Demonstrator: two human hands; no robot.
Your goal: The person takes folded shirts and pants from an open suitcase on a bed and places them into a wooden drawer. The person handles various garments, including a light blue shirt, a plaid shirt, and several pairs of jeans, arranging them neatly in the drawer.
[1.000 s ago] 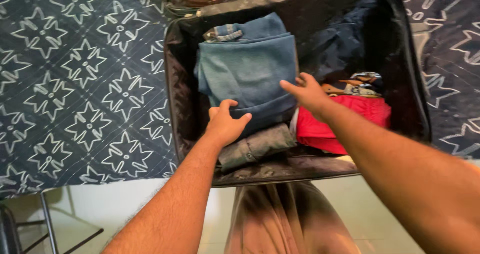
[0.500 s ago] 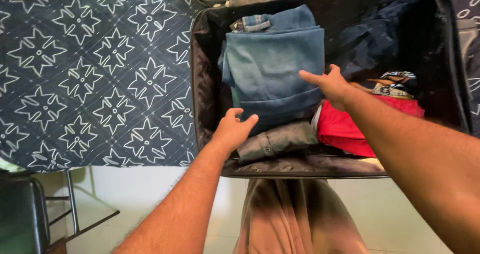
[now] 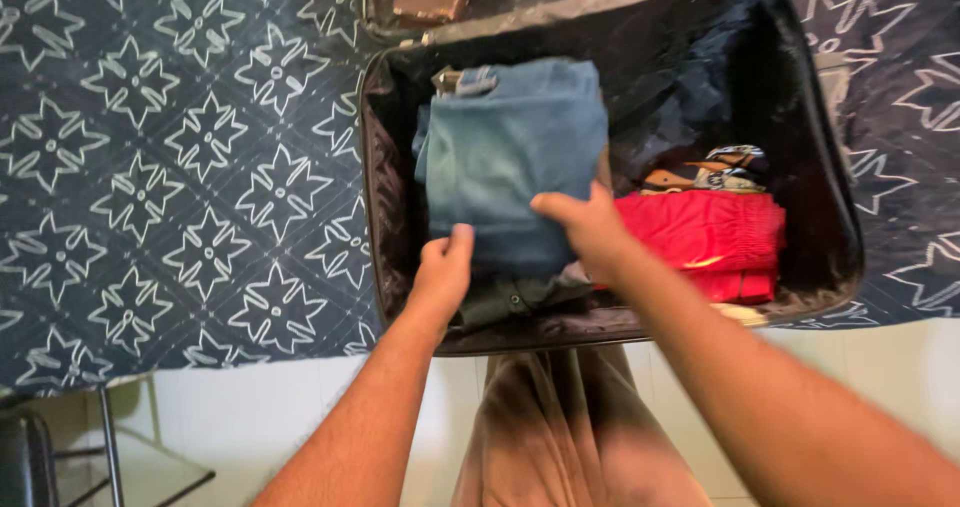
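1. The folded blue jeans could have slumped out of their fold, since both hands gripped only the near edge.
2. The left hand and right hand were each curled onto that edge.
3. The jeans lay in the open black suitcase, beside red folded clothes.

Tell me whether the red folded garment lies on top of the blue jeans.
No, the red folded garment lies beside the blue jeans, to their right in the suitcase.
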